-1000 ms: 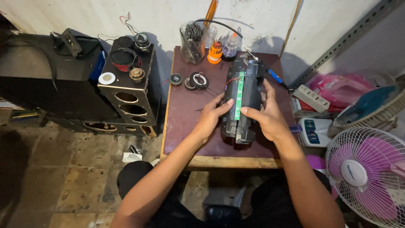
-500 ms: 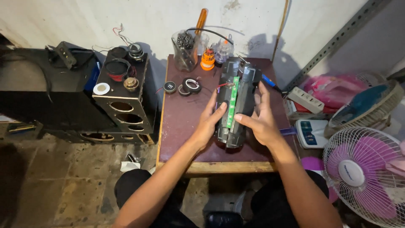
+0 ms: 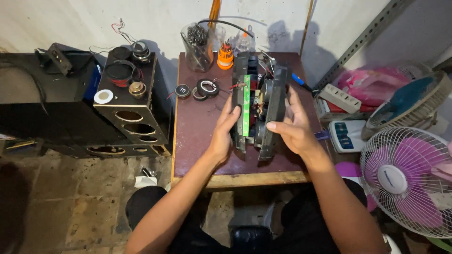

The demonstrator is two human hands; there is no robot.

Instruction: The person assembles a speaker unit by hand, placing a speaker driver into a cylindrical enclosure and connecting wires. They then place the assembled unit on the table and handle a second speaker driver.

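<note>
A long black electronic device point(image 3: 261, 101) with its casing split open lies on the small dark-red table point(image 3: 197, 141). A green circuit board point(image 3: 246, 104) runs along its left half, and wires and round parts show inside. My left hand point(image 3: 225, 127) presses against the device's left side next to the circuit board. My right hand point(image 3: 292, 124) grips the right half of the casing, with the thumb across its front. Both halves stand slightly apart.
A black speaker cabinet point(image 3: 129, 113) with loose speaker parts stands to the left. A clear jar of screws point(image 3: 197, 44), an orange screwdriver set point(image 3: 225, 55) and tape rolls point(image 3: 207, 88) sit at the table's back. A pink fan point(image 3: 405, 181) and a power strip point(image 3: 340, 98) are at the right.
The casing has opened wider, showing more of the inside. Both hands have shifted with it, the left one sliding up along the circuit board side.
</note>
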